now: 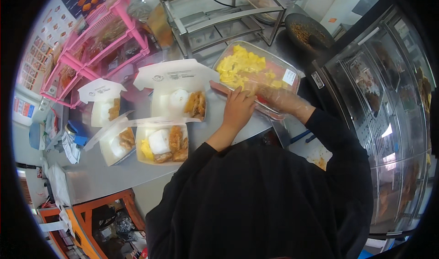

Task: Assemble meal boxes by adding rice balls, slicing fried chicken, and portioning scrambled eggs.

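A clear rectangular food container (296,78) with a white label and a pink edge holds scrambled egg (242,61). My left hand (239,104), bare, has its fingers curled over the container's near left edge. My right hand (284,101), in a clear plastic glove, reaches in at the near side by the egg; its fingertips are hidden. To the left stand several open white paper boxes with rice and fried pieces. The nearest box (140,156) also has some yellow egg beside its rice (159,142). Farther back, another box (157,110) has its lid up.
A pink plastic rack (80,69) with bagged goods stands at the far left, near a metal rack (224,17). A dark wok (307,32) with brown crumbs is behind the container. A glass display cabinet (382,117) closes off the right; an orange frame (84,227) is lower left.
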Demonstrator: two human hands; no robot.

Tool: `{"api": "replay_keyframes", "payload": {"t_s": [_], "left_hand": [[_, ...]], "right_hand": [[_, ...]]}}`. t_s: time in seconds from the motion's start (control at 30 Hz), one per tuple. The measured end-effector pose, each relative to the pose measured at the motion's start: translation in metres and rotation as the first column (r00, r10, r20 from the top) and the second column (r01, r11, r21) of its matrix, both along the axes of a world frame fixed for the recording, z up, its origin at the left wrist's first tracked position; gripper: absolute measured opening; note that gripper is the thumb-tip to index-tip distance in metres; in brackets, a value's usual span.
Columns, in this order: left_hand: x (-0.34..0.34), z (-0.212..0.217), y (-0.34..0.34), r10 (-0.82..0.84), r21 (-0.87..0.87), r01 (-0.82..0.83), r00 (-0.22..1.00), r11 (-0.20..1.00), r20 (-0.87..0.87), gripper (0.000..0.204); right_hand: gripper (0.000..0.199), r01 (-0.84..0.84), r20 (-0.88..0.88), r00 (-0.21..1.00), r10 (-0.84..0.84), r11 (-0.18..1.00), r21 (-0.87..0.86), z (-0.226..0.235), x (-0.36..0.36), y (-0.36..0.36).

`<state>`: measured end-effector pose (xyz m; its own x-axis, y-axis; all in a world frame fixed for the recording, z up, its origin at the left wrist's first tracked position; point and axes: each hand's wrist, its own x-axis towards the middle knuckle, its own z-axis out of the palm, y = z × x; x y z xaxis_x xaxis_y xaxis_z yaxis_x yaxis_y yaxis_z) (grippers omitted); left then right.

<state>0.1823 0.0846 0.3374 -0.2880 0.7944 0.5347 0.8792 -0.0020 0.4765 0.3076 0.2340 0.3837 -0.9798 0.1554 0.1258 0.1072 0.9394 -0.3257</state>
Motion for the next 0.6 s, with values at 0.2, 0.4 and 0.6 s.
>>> {"api": "replay_keyframes", "payload": {"t_s": [0.2, 0.4, 0.6], "left_hand": [[0.008, -0.006, 0.005, 0.027, 0.128, -0.033, 0.998, 0.991, 0.050, 0.025], [0.022, 0.002, 0.015, 0.050, 0.011, -0.051, 0.997, 0.999, 0.065, 0.029], [0.025, 0.002, 0.010, 0.015, 0.058, -0.014, 1.000, 0.998, -0.015, 0.027]], "right_hand": [[0.026, 0.121, 0.144, 0.977, -0.155, 0.968, 0.218, -0.012, -0.020, 0.002], [0.033, 0.084, 0.058, 0.993, -0.105, 0.955, 0.283, 0.002, -0.027, 0.030], [0.031, 0.152, -0.302, 0.948, -0.103, 0.978, 0.145, -0.003, -0.037, 0.038]]}}
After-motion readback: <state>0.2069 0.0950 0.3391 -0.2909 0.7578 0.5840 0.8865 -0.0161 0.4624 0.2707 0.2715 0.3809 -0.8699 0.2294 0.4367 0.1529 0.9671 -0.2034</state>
